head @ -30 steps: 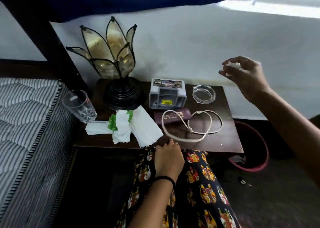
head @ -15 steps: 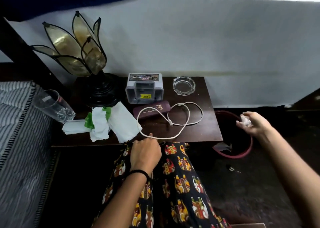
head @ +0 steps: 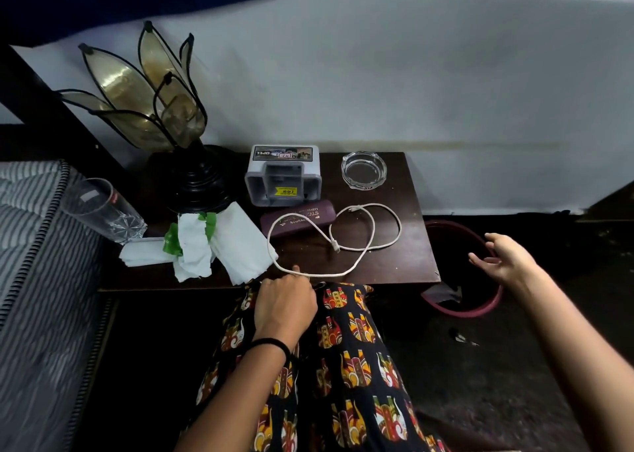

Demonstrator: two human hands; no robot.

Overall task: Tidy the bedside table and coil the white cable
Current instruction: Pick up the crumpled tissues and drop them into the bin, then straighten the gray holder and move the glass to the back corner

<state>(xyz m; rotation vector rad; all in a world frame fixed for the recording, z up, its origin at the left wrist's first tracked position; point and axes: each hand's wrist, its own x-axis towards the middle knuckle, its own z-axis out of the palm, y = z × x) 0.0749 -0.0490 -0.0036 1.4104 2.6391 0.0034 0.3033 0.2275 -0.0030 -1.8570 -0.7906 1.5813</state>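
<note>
On the dark bedside table [head: 404, 263], the white cable [head: 374, 239] lies looped toward the front edge, bare wood on its right. Left hand [head: 284, 302] rests curled at that edge, touching cable; right hand [head: 504, 259] hangs open-fingered above the red bin [head: 480, 309].

white cable [head: 356, 245] | uncoiled, loose loops | bedside table [head: 404, 263] front-right

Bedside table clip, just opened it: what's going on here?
A person is tidying a dark bedside table. Their right hand hangs open and empty over a red bin on the floor beside the table. The left hand rests closed at the table's front edge, touching the white cable, which lies uncoiled in loose loops, partly over a maroon case. Crumpled tissues, a glass, an ashtray and a lamp are on the table.
</note>
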